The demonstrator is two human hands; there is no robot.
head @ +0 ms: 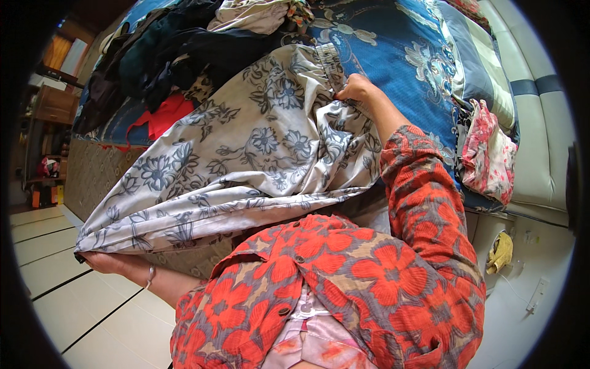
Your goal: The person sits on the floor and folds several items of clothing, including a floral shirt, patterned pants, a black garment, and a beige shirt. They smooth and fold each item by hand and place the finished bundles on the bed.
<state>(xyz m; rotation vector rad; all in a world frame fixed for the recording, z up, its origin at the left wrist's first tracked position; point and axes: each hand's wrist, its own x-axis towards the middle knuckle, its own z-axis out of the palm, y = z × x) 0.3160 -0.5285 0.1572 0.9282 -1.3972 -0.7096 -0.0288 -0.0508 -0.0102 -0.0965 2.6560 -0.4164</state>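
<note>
A pale garment with grey floral print (pixel 262 138) and a gathered elastic waistband is stretched between my two hands, partly over the bed. My right hand (pixel 354 87) grips it by the waistband at the upper right. At the lower left, my left hand (pixel 103 262), with a bangle at the wrist, is closed on the far end of the cloth. Folds run along the garment's near side. Part of the cloth near my right forearm is bunched.
Dark clothes (pixel 184 50) lie heaped on the blue patterned bedspread (pixel 392 60), with a red cloth (pixel 168 115) beside them. A folded pink floral cloth (pixel 488 152) rests at the right edge, near the padded headboard (pixel 530 133). A wooden cabinet (pixel 55 106) stands far left.
</note>
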